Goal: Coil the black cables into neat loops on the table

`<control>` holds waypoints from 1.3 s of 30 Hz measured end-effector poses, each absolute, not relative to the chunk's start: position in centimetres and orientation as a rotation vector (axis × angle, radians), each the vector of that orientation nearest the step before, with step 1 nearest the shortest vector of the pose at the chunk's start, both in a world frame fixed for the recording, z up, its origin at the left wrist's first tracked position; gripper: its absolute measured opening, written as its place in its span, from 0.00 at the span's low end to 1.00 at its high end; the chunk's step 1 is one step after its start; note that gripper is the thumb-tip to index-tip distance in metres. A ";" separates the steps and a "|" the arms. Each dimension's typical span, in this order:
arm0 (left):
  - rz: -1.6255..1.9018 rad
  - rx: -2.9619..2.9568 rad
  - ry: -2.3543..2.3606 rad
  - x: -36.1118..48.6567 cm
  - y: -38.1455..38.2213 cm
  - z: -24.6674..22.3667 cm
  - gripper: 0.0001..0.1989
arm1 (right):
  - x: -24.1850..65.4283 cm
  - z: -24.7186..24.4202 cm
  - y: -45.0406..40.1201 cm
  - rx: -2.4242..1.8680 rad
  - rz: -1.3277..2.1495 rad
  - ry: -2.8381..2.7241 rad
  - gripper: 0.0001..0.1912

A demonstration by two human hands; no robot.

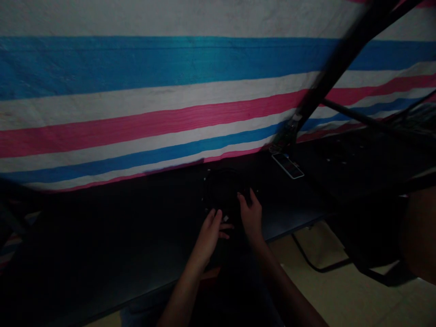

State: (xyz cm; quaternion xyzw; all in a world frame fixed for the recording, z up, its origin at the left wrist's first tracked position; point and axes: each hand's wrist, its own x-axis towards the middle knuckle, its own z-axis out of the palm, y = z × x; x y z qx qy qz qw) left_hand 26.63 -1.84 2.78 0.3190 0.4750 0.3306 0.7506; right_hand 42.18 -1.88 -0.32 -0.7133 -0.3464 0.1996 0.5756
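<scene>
A dark coiled bundle, perhaps cable, (223, 184) lies on the black table (119, 231) in front of me, with small pale bits around its edge. My left hand (214, 225) is at the bundle's near left side, its fingers apart beside a small white piece (225, 219); nothing shows in its grasp. At the near right side of the bundle, my right hand (251, 210) has its thumb and index finger bent toward each other over dark material. What lies between those fingers is too dark to make out.
A phone (288, 165) lies at the right, near a clear bottle (286, 131) by the striped sheet (190, 109). A dark metal bar (335, 63) slants across the upper right. Another person's arm or shoulder (420, 236) shows at the right edge, near a chair frame (318, 268).
</scene>
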 end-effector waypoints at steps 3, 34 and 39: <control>0.727 0.863 1.032 27.5 -1.5 3.2 0.19 | 42.1 -0.7 -1.0 -1.695 0.400 -0.739 0.36; 0.964 1.800 1.340 28.5 10.9 -2.8 0.29 | 50.5 -4.8 -0.2 -1.997 0.099 -1.095 0.32; 1.080 1.719 1.266 27.9 11.3 -2.8 0.23 | 51.1 -5.1 1.7 -1.959 0.147 -1.123 0.36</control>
